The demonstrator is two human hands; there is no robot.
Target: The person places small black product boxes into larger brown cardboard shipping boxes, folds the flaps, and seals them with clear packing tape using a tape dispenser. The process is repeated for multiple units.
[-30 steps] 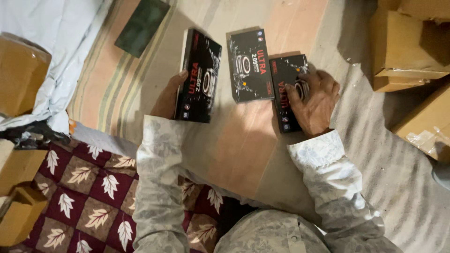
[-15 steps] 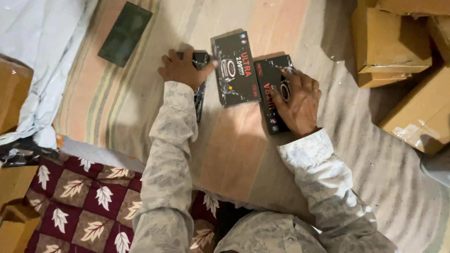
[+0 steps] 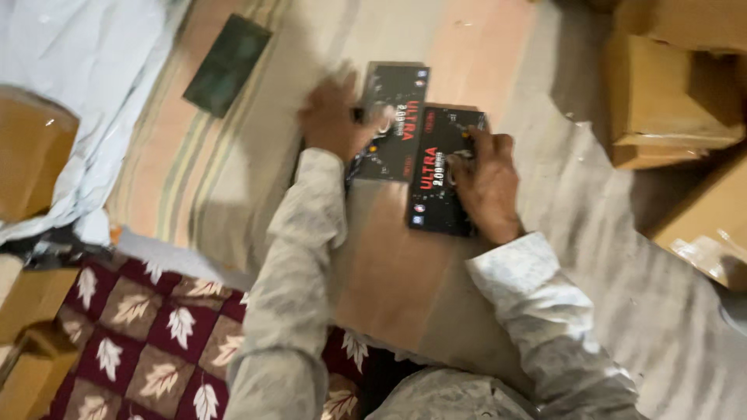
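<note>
Two flat black boxes lie side by side on the striped floor mat [image 3: 233,179], each under one of our hands. Our left hand [image 3: 333,118] rests on the left black box [image 3: 393,124]; its fingers are curled over the box's left edge, but motion blur keeps us from telling whether they grip it or only press down. Our right hand [image 3: 489,185] lies on the right black box [image 3: 436,175], fingers spread and bent over its right half, palm down; again we cannot tell a grasp from a press. The two boxes touch or overlap along their long sides, the right one set a little nearer to us. Red and white print on both lids is visible but smeared.

Both sleeves are pale and patterned; the left forearm hides the lower left corner of the left box.

Farther out, a dark green flat object [image 3: 228,64] lies alone on the mat, well apart from the boxes, its surface too blurred to identify. Brown cardboard cartons [image 3: 669,93] stand at the upper right, cut off by the frame edge. Another cardboard box [image 3: 31,152] sits at the left, partly draped by a pale blue sheet [image 3: 93,70]. A maroon cushion with leaf pattern [image 3: 156,334] fills the lower left, its far side cut off.
</note>
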